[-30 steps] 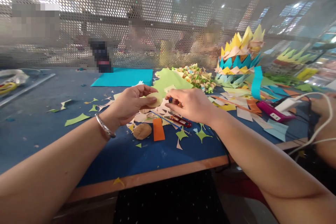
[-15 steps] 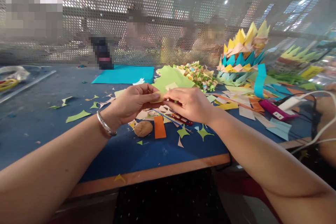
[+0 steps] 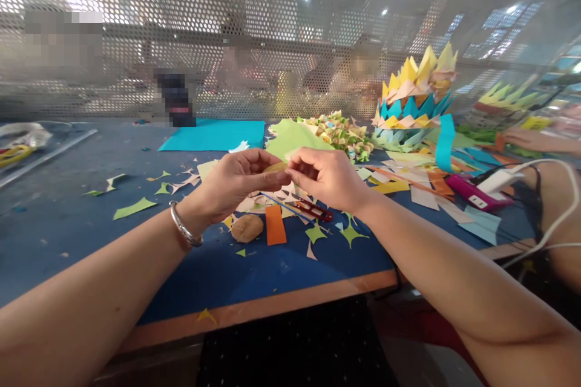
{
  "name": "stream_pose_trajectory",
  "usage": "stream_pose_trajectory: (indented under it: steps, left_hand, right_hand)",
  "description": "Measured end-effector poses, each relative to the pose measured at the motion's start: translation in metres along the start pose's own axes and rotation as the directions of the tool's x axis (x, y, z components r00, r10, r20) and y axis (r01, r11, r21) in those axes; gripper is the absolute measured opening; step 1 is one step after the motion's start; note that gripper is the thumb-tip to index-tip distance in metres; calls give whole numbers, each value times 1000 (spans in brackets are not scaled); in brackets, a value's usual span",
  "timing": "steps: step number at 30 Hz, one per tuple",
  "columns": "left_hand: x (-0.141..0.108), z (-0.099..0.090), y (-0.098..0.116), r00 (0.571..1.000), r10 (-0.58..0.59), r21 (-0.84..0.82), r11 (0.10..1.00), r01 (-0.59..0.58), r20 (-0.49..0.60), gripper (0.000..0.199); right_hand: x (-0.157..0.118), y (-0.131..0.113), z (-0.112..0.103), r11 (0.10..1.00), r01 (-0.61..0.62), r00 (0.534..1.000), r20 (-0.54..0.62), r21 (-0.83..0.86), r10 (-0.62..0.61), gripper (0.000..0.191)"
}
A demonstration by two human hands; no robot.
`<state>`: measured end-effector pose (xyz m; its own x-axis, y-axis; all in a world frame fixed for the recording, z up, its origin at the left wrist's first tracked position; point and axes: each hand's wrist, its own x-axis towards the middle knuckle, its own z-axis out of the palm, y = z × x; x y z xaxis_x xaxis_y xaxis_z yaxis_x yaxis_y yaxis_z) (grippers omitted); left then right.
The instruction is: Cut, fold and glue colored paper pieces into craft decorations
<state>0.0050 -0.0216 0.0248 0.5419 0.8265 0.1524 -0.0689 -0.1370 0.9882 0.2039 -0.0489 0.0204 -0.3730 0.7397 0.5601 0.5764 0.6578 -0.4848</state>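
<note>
Over the middle of the table my left hand (image 3: 242,178) pinches a small yellowish piece of paper (image 3: 276,167) between thumb and fingers. My right hand (image 3: 329,178) meets it from the other side, its thumb and fingertips closed on the paper's right end. Beneath my hands lie paper offcuts, an orange paper strip (image 3: 275,225), a round brown lump (image 3: 247,228), a dark red utility knife (image 3: 313,209) and a thin blue stick (image 3: 284,201). Just behind them is a green paper sheet (image 3: 295,136).
A turquoise sheet (image 3: 213,135) lies at the back left, near a dark blurred object (image 3: 177,97). Folded paper pieces (image 3: 340,136) are heaped behind my right hand. Further right stand a tiered paper crown (image 3: 413,103), a magenta power adapter (image 3: 476,192) and another person's arm (image 3: 544,142).
My hands have turned the small paper, and it now shows as a narrow curved edge between them. Another person's hand has come into sight at the far right.
</note>
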Motion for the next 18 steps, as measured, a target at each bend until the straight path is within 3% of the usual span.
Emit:
stream_pose_trajectory:
  steps: [8, 18]
  left_hand:
    - [1, -1, -6, 993, 105, 111, 989, -99, -48, 19]
    - [2, 0, -5, 992, 92, 148, 986, -79, -85, 17]
  right_hand:
    - [1, 3, 3, 999, 36, 998, -43, -12, -37, 17]
    - [1, 3, 3, 999, 6, 1000, -26, -44, -7, 18]
